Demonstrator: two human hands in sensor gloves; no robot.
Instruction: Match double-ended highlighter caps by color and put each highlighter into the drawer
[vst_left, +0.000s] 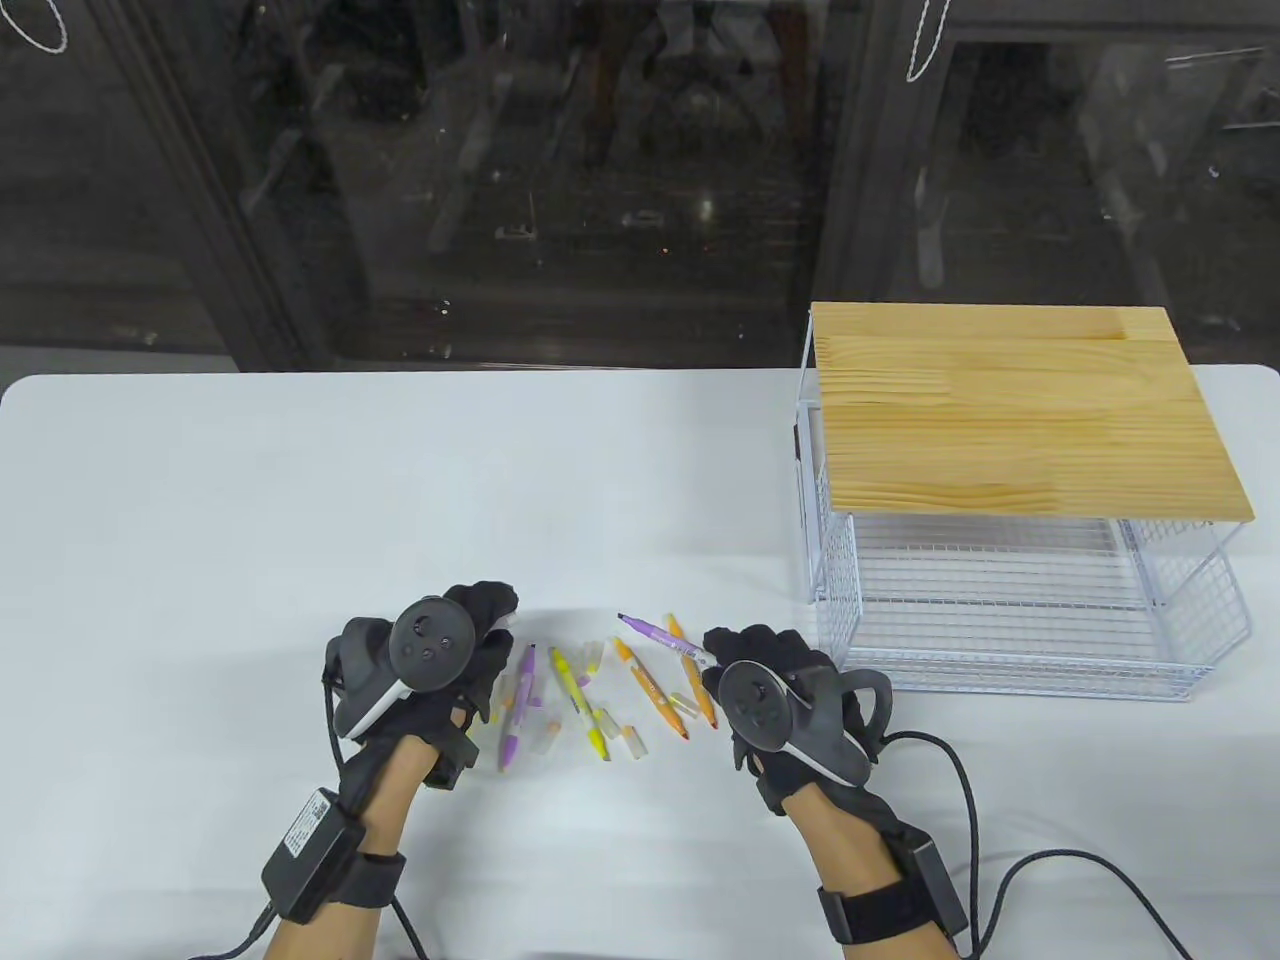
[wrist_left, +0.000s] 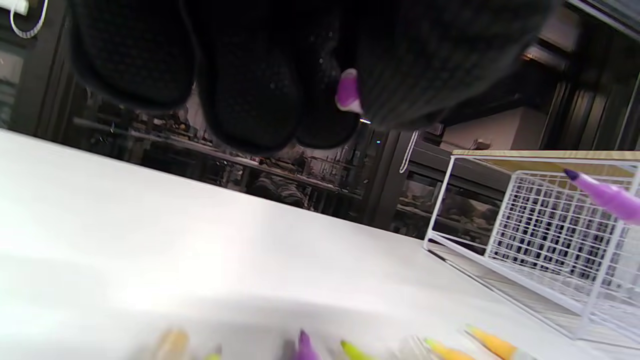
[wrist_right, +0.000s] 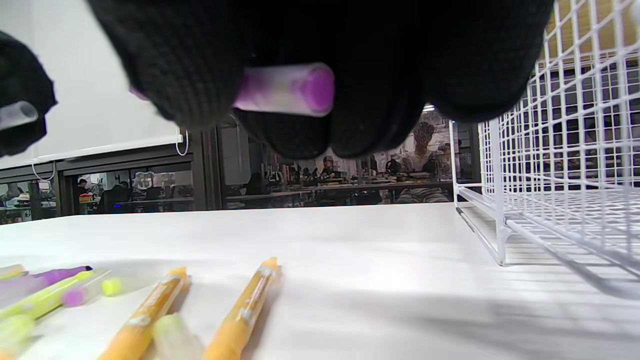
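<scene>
Purple highlighter (vst_left: 665, 638) in rt hand (vst_left: 765, 680), cap (wrist_left: 347, 92) in left hand (vst_left: 440, 660).

A smooth white table with rounded corners (vst_left: 300, 480) fills the lower part of the table view. Directly behind the table's far edge stands a wall of dark glass panels in black metal frames (vst_left: 560, 180), and the glass reflects pale glints of light. Two thin white cord loops (vst_left: 925, 45) hang against the glass, above the table's far side. In the right wrist view, beyond the table's far edge, the glass shows a dim room with long workbenches (wrist_right: 340, 192) and seated people, lit by small bright ceiling lights. Above the table's left side there, a pale wall section (wrist_right: 95, 100) stands bright.
</scene>
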